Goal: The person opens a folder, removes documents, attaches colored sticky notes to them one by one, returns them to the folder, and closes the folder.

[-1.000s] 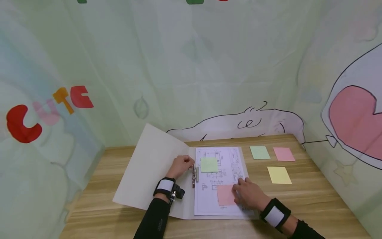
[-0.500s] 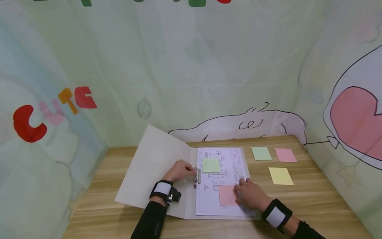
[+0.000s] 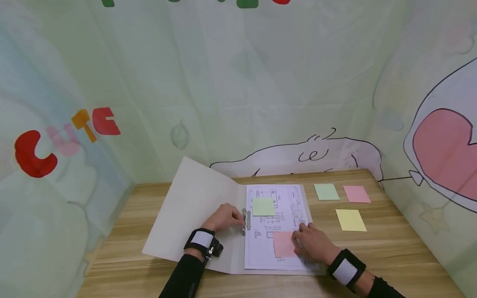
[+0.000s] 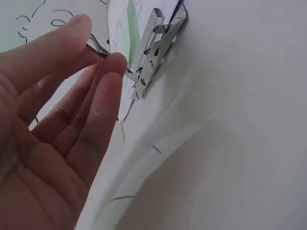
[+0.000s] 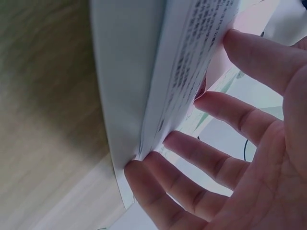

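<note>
A white folder (image 3: 193, 198) lies spread on the table, its cover turned to the left. My left hand (image 3: 225, 217) is at the spine, where the metal binder clip (image 3: 244, 223) sits. In the left wrist view, my thumb and fingers pinch the clip's thin metal lever (image 4: 97, 44), which stands raised from the clip base (image 4: 156, 50). Printed drawing sheets (image 3: 261, 263) fill the folder's right side. My right hand (image 3: 314, 244) rests its spread fingertips on the sheets and by the edge of a pink sticky note (image 3: 284, 245). A green sticky note (image 3: 263, 207) lies higher on the page.
Right of the folder, a green sticky note (image 3: 326, 192), a pink sticky note (image 3: 356, 193) and a yellow sticky note (image 3: 351, 220) lie on the wooden table (image 3: 395, 256). A printed cloth backdrop (image 3: 223, 82) rises behind the table and along both sides.
My left hand has come down along the spine, from the clip's far end towards its middle, and drawn slightly back. The right hand keeps its place on the sheets.
</note>
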Tool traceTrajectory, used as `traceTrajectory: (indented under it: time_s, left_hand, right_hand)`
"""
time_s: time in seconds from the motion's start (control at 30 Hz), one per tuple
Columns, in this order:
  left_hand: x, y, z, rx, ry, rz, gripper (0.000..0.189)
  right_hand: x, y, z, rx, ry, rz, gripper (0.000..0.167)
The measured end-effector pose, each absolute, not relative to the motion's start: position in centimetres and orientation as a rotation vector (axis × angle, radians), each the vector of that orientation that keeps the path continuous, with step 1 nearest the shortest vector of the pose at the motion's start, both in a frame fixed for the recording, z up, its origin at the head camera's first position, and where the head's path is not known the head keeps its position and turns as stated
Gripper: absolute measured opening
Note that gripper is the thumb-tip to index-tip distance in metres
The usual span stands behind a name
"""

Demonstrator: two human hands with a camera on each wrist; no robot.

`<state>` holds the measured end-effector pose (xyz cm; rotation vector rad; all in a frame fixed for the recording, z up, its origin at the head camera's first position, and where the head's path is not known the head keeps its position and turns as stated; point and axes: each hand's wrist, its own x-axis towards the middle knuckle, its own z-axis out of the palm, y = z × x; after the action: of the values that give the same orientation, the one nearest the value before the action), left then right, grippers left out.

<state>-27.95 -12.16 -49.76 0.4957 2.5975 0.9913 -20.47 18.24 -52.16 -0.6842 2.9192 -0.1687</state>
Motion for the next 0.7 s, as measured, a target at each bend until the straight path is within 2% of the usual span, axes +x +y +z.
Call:
traceTrajectory:
  time_s: [0.23,0.7]
  left_hand:
    - [-27.7,-12.1,-49.6,0.598,2.609,0.850,0.009]
    - [-26.9,-10.8,-51.5,0.699,2.734,0.693,0.016]
  right_hand:
    - [-20.4,18.2,-52.0,-0.679,2.919,-0.183,0.032]
    - [-20.4,18.5,-52.2,-0.696,2.909,-0.202,0.032]
